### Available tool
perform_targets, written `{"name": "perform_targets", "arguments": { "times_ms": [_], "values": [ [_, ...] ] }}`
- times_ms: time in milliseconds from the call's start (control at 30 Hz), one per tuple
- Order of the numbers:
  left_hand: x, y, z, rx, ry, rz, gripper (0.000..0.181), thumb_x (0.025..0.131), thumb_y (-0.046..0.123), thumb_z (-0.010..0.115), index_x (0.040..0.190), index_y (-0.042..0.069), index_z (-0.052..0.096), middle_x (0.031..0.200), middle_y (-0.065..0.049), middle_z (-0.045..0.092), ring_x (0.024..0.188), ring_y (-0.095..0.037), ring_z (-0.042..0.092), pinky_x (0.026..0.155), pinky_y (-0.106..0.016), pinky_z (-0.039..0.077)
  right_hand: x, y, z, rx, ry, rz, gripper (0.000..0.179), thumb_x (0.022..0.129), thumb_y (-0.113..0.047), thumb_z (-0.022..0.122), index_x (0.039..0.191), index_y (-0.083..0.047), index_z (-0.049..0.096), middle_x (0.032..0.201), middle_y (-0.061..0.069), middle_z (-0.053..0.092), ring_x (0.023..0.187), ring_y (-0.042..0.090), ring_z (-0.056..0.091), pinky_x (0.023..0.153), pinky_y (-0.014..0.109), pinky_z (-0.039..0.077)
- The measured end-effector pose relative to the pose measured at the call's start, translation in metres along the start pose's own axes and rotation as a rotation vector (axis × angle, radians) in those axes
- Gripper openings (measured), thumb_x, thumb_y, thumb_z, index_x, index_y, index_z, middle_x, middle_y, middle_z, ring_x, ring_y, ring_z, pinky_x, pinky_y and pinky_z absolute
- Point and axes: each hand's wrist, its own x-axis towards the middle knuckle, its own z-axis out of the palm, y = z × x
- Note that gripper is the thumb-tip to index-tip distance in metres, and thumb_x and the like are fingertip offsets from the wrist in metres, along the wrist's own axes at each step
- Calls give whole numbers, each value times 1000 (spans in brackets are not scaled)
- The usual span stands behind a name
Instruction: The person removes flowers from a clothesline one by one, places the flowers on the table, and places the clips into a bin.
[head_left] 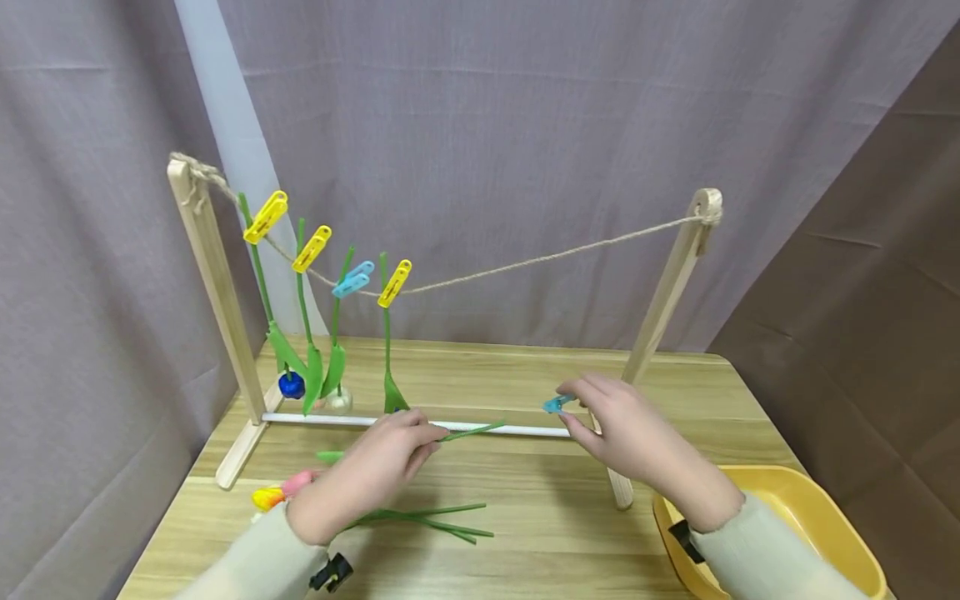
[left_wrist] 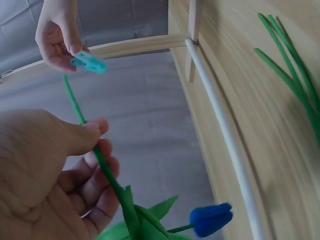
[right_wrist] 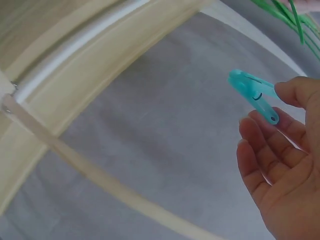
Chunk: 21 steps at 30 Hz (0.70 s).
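Note:
My left hand pinches the green stem of an artificial tulip between thumb and fingers, its bare end pointing right. Green leaves spread below the grip, and a blue tulip head shows past them. My right hand pinches a light blue clothespin by its handles, a short way right of the stem's end. Behind both hands, a sagging twine carries several tulips hung heads down by yellow clothespins and a blue clothespin.
The twine joins two wooden posts, with a white bar between them low down. Loose green stems lie on the wooden table, with pink and yellow tulip heads by my left forearm. A yellow basin stands front right.

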Motion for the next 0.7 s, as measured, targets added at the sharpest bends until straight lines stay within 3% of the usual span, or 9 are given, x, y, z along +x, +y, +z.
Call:
{"name": "perform_targets", "arguments": {
  "times_ms": [167, 400, 600, 700],
  "values": [
    [-7, -2, 10, 13, -39, 41, 17, 89, 7, 68, 105, 12, 73, 79, 7, 57, 73, -9, 52, 67, -28, 47, -21, 9, 4, -2, -8, 47, 27, 85, -16, 74, 109, -10, 64, 98, 0, 66, 80, 13, 62, 68, 33, 53],
    [-19, -3, 27, -34, -147, 29, 16, 89, 6, 68, 102, 11, 74, 77, 7, 58, 70, -5, 51, 64, -23, 47, -60, 28, 6, 30, -16, 187, 26, 83, -10, 75, 106, -10, 64, 98, -1, 65, 83, 18, 64, 66, 34, 54],
    [-25, -5, 39, -25, -236, 0, 14, 88, 8, 68, 98, 16, 74, 76, 9, 57, 68, -3, 48, 61, -21, 43, -97, 46, 1, 32, -48, 372, 29, 86, -13, 71, 113, -10, 62, 103, 3, 66, 86, 22, 64, 56, 30, 50],
    [-28, -5, 46, -9, -250, 10, 11, 86, 7, 69, 90, 17, 73, 73, 11, 53, 67, -3, 46, 61, -22, 41, -114, 55, -2, 51, -72, 467, 29, 88, -15, 69, 115, -8, 61, 104, 6, 66, 88, 27, 64, 60, 37, 52]
  ]
}}
